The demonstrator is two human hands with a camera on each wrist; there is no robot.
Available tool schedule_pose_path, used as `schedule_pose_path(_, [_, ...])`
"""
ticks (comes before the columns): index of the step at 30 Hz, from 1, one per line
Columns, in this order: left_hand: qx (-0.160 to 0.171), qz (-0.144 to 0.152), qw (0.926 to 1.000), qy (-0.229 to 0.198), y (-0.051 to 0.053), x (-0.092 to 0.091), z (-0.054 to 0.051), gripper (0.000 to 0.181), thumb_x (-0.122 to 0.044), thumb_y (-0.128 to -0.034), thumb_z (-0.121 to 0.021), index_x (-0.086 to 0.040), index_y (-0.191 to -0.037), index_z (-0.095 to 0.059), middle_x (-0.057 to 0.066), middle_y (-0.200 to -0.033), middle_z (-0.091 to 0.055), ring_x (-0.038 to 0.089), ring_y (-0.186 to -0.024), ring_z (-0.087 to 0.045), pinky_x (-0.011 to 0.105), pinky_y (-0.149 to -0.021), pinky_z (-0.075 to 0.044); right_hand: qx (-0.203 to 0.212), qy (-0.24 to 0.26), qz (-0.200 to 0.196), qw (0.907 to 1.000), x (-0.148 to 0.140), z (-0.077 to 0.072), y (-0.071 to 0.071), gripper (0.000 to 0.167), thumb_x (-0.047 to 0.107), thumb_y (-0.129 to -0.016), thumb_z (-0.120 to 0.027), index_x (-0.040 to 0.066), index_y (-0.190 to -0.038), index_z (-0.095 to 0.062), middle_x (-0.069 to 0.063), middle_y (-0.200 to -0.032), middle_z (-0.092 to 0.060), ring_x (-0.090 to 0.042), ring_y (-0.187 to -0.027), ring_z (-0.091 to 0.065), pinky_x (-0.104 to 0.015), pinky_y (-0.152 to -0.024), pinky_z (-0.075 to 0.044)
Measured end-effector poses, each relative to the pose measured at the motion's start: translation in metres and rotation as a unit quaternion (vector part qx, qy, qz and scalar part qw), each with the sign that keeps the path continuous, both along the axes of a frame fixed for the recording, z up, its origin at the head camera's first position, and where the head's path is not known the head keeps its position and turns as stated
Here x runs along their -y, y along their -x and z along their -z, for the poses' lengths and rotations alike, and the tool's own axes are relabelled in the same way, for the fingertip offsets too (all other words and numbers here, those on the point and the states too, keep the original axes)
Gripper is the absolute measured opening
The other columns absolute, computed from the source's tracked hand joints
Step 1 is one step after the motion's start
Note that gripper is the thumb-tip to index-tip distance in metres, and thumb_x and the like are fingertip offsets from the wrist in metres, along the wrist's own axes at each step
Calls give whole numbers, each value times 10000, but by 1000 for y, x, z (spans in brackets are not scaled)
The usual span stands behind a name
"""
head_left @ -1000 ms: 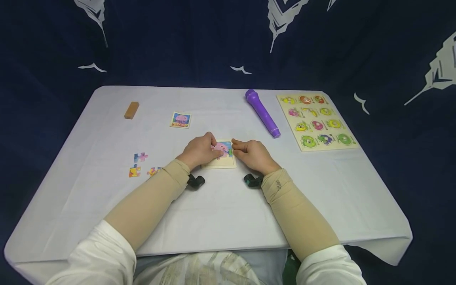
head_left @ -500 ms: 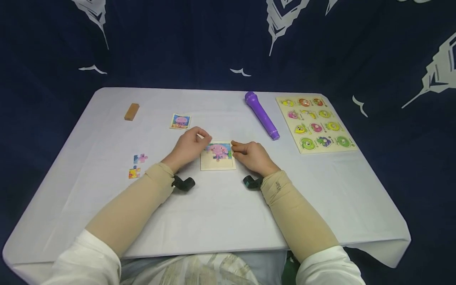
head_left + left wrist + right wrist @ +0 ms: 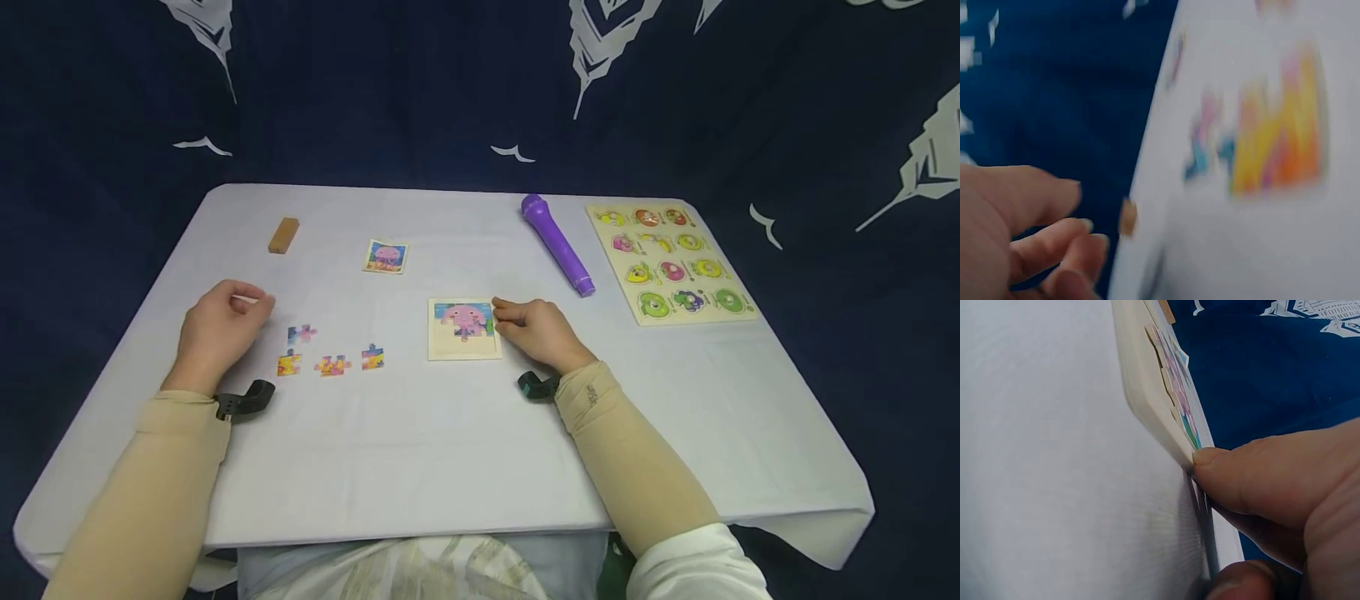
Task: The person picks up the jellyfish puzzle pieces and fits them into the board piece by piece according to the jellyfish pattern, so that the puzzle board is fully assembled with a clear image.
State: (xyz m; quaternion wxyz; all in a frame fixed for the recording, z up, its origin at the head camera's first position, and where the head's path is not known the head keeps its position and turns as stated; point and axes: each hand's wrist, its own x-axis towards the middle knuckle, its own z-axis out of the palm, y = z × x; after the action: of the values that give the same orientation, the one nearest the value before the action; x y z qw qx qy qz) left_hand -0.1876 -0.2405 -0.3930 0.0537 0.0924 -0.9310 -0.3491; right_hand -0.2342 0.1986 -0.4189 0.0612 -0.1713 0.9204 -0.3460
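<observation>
My right hand (image 3: 542,333) pinches the right edge of a pale puzzle board (image 3: 465,352), which carries a partly assembled pink octopus picture (image 3: 463,317). In the right wrist view the thumb of my right hand (image 3: 1285,500) lies on the board's rim (image 3: 1141,394). Off to the left, my left hand (image 3: 219,333) hovers with loosely bent fingers and nothing in them. Just right of it lie loose puzzle pieces: a blue-pink one (image 3: 302,334), a yellow one (image 3: 288,363), a pink-yellow one (image 3: 332,366) and a yellow-blue one (image 3: 372,357).
Behind these lie a small octopus picture card (image 3: 386,257) and, farther left, a brown wooden block (image 3: 283,236). A purple microphone-shaped stick (image 3: 557,245) slants behind the right hand. At the back right is a fruit board (image 3: 672,262).
My left hand has left the puzzle board and swung far to the left, beyond the loose pieces, uncovering the two nearer the board. My right hand has stayed at the board's edge.
</observation>
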Motion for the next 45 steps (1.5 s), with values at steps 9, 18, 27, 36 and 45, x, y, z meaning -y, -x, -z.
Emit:
schedule_pose_path(9, [721,818,9934,358,-3,13,12,586,-525,-906,-739,-33,-1205,-629,163,-1036,-650,296,-922,-569,354,-731,-432,8,46,18,10000,-1,3,1,338,198,-998,-687,77,-1313,-686,-2,-1454,-603,-263,-1420,-500,-444,-1180,-372])
schedule_pose_path(18, [747,1130,9892,563,2,5,15,556,-461,-865,-818,-39,-1185,-645,181,-1087,-638,314,-942,-555,366,-738,-435,-50,55,13,10000,0,2,-1,331,194,-996,-687,74,-1304,-692,-1,-1456,-601,-262,-1409,-513,-440,-1176,-378])
schedule_pose_path(27, [103,1193,9923,313,2,0,19,327,-281,-908,-803,-67,-1092,-639,142,-1033,-692,279,-917,-609,352,-749,-459,-103,31,-17,9999,-1,3,0,332,196,-995,-687,76,-1305,-692,0,-1449,-606,-257,-1407,-514,-439,-1172,-384])
schedule_pose_path(36, [-309,1079,9934,-233,3,-7,21,260,-312,-985,-716,-79,-1100,-706,106,-950,-703,170,-769,-590,215,-627,-462,-168,-15,-6,9999,0,4,1,319,180,-999,-680,74,-1299,-696,-7,-1447,-608,-268,-1391,-533,-440,-1170,-386])
schedule_pose_path(45, [3,1294,9868,-972,2,-31,17,326,-391,-971,-722,-94,-1104,-730,102,-932,-725,148,-742,-605,226,-602,-485,-117,-41,27,9999,1,3,0,315,184,-999,-681,72,-1293,-698,-4,-1443,-612,-264,-1392,-532,-434,-1170,-388])
